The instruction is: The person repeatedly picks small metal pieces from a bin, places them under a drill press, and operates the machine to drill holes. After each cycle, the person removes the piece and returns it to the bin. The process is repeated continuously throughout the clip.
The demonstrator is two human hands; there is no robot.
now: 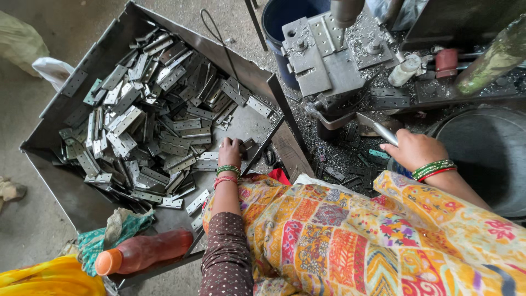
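Head view, looking down: left hand [230, 151] rests fingers-curled on a hinge [249, 145] at the near edge of the hinge pile [148, 120] in the metal tray [66, 181], grip closing on it, long axis approx. across the wrist. Right hand [415, 149] pinches a metal piece [378, 129] w/ drill press [329, 55] just ahead; right is nearer the drill.
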